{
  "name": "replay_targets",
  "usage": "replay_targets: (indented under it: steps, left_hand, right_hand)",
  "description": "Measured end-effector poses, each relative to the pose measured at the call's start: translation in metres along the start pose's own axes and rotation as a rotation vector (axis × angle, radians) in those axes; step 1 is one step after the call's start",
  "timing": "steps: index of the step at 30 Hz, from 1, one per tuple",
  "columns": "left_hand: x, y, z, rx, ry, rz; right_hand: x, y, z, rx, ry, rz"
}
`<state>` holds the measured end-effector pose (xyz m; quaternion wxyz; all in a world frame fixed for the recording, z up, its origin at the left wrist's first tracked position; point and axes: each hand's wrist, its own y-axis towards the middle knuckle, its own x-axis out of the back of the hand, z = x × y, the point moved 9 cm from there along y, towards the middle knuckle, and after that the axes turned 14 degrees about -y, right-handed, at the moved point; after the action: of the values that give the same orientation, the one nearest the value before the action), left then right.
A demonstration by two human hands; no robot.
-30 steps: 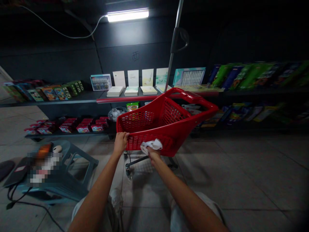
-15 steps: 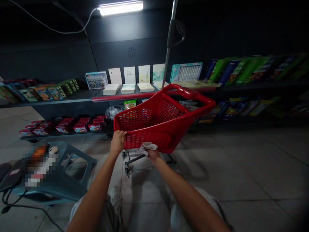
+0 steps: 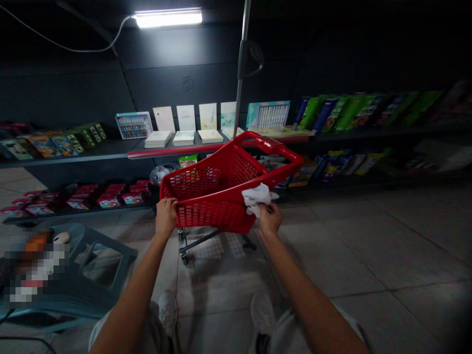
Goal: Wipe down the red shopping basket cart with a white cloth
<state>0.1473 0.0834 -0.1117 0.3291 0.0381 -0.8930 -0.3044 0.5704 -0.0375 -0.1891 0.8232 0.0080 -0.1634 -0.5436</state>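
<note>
A red plastic shopping cart [image 3: 217, 211] on a grey wheeled frame stands before me, its handle end toward the right. My left hand [image 3: 166, 217] is closed over the rim at the cart's left front corner. In my right hand [image 3: 270, 219] is a crumpled white cloth [image 3: 255, 197], held against the cart's near side wall toward the handle end. The cloth hides part of that wall. The basket appears to hold nothing that I can make out.
Behind the cart runs a dark shelf with books [image 3: 184, 138], boxed pen sets [image 3: 133, 125] and green and blue packets [image 3: 346, 112]. Red boxes [image 3: 110, 195] fill the lower shelf. A blue-grey plastic stool [image 3: 121, 255] stands at left. A metal pole [image 3: 239, 93] rises behind the cart.
My right hand has moved the cloth right and up along the cart's near side. My left hand keeps its hold on the corner. The whole view has shifted slightly.
</note>
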Motion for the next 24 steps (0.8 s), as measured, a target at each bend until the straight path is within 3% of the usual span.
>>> replay_targets:
  steps: [3,5,7,9,12,16,18,22,24]
  left_hand:
    - [0.007,-0.004,-0.035,-0.096,-0.010,-0.110]
    - [-0.002,-0.008,-0.065,-0.204,-0.050,-0.056]
    - [-0.020,-0.013,-0.088,-0.277,-0.078,0.055]
    - [-0.037,-0.017,-0.099,-0.295,-0.061,0.120]
    - [-0.054,-0.019,-0.099,-0.267,0.041,0.130]
    - [-0.062,-0.014,-0.088,-0.215,0.131,0.118]
    - [-0.061,-0.010,-0.082,-0.198,0.147,0.127]
    - [-0.060,-0.004,-0.070,-0.161,0.155,0.137]
    - [-0.060,-0.003,-0.066,-0.148,0.158,0.131]
  right_hand:
    - [0.023,0.000,0.054,0.204,-0.023,-0.128]
    - [0.029,-0.008,0.080,0.349,-0.033,-0.151]
    - [0.018,-0.019,0.090,0.435,-0.034,-0.065]
    - [-0.006,-0.030,0.083,0.419,-0.038,0.076]
    - [-0.037,-0.044,0.062,0.327,-0.051,0.194]
    - [-0.047,-0.051,0.062,0.338,-0.067,0.246]
    - [-0.037,-0.047,0.072,0.381,-0.042,0.235]
    - [-0.001,-0.028,0.082,0.359,0.006,0.085]
    - [0.006,-0.020,0.082,0.338,0.018,0.094]
